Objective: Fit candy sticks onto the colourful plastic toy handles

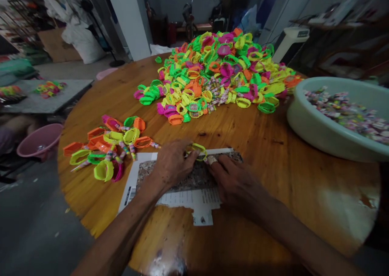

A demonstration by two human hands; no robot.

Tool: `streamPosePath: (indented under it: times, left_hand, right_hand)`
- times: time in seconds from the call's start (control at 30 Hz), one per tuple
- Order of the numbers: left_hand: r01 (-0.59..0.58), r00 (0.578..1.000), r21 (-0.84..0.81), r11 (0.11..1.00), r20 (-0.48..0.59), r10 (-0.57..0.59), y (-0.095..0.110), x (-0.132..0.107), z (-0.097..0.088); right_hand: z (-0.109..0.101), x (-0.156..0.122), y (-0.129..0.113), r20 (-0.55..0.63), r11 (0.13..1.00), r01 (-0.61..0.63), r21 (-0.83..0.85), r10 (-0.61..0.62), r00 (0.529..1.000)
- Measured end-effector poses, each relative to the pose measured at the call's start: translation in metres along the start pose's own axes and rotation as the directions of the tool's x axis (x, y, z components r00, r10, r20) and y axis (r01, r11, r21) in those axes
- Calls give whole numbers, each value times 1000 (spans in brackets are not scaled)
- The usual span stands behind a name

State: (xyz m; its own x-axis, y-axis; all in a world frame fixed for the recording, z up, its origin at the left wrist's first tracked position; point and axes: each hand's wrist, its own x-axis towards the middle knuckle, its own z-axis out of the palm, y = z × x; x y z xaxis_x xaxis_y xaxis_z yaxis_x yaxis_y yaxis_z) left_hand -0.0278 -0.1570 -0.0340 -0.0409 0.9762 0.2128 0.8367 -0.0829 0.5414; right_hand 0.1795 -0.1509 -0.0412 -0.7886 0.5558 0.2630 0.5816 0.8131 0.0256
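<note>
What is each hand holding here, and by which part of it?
The left hand pinches a yellow-green plastic ring by its near-left rim. The right hand grips a small striped wrapped piece at the ring's lower right end, by its fingertips.

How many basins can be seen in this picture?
2. A pale green basin sits on the round wooden table at the right; a pink basin sits low beside the table's left edge. Others may be hidden.

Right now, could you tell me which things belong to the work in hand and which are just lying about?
In hand:
yellow ring
left hand
right hand
printed sheet
small finished pile
big ring heap
basin of candies

Lying about:
pink bucket
fan
grey side table
</note>
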Motion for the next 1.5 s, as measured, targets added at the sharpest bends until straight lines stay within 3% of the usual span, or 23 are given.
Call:
streamPosePath:
  times: [0.27,0.77,1.1,1.3,1.5]
  left_hand:
    - [5,1000,-23,1000,-10,-5,-2,-1,1]
    - [-4,1000,-41,999,4,5,-2,-2,0]
    - [74,997,-64,995,36,-72,0,0,2]
    - [199,979,-106,974,64,-193,4,3,-3]
    - [239,971,-71,968,30,-237,5,8,4]
  right_hand:
    - [0,6,2,99,998,-18,-61,24,995]
    - [-1,4,7,46,1000,-10,-2,10,999]
    - [-12,18,-4,165,953,202,-226,-167,972]
    - [-6,18,2,186,931,289,-222,-250,950]
    - [4,16,3,162,973,182,-139,-159,974]
